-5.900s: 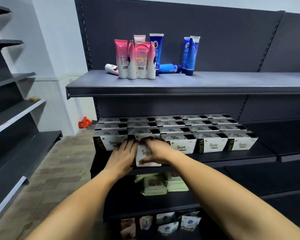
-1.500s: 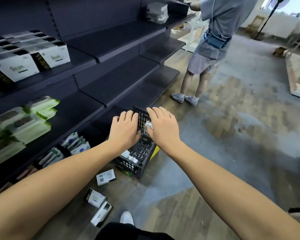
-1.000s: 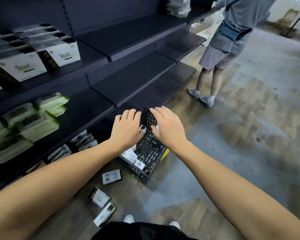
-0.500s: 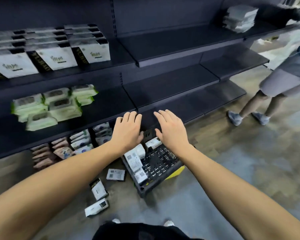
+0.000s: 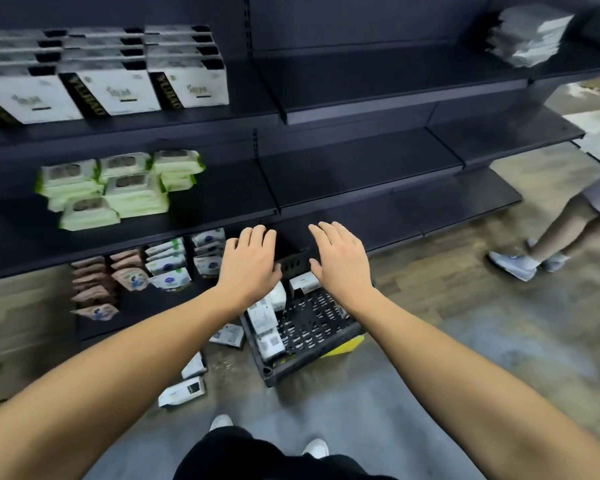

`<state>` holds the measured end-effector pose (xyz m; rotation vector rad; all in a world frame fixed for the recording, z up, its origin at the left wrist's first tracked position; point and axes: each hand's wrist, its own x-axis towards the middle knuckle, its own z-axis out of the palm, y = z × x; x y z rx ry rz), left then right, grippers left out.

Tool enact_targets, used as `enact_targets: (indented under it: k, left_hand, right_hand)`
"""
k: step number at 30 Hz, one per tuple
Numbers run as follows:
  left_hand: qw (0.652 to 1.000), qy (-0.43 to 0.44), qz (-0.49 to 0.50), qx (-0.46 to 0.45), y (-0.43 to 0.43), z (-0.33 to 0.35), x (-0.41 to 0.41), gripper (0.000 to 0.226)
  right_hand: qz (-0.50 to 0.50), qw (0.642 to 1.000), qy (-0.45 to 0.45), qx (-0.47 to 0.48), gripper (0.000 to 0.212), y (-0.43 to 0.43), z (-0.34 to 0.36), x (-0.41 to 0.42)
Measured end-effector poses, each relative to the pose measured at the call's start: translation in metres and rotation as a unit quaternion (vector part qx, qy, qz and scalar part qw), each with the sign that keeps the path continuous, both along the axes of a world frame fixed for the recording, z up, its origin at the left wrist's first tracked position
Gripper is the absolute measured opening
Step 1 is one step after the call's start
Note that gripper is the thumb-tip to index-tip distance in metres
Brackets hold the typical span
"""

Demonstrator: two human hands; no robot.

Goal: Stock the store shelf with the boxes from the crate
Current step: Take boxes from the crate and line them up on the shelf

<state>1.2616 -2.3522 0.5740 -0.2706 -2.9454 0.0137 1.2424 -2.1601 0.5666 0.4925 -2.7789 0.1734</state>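
Reaching forward at the centre of the frame, the left hand (image 5: 248, 263) and the right hand (image 5: 340, 263) hover palm-down over the far end of the black crate (image 5: 305, 358). Both hands show straight, slightly spread fingers and grip nothing, and a clear gap separates them. Whether the left hand touches the goods beneath it cannot be determined.

The crate sits on the floor just below centre, close against the foot of the dark shelf unit (image 5: 361, 84). Inside it, white boxes (image 5: 267, 322) lie along the left side, with one further box (image 5: 303, 282) at the far end, between the hands. At the crate's lower right edge a yellow item (image 5: 345, 346) shows. To the left of the crate, three loose boxes (image 5: 182, 396) lie on the floor.

On the shelf level at upper left, stocked boxes (image 5: 187, 83) stand in rows. On the level below, green-edged packs (image 5: 118, 188) are piled. On the lowest level, at centre left, stand pouches (image 5: 167, 266). At upper right rests a stack of pale packs (image 5: 527, 36). At the right edge appear another person's legs (image 5: 568, 230). Motion blur makes the print on the goods unreadable.
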Motion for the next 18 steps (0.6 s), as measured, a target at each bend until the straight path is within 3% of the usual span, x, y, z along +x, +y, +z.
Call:
enact_targets:
  k: [18]
  left_hand:
    - [0.989,-0.011,-0.145,0.019,-0.031,-0.004,-0.086,0.055]
  right_hand:
    - [-0.171,0.985,-0.008,0.004,0.07,-0.043,0.0,-0.026]
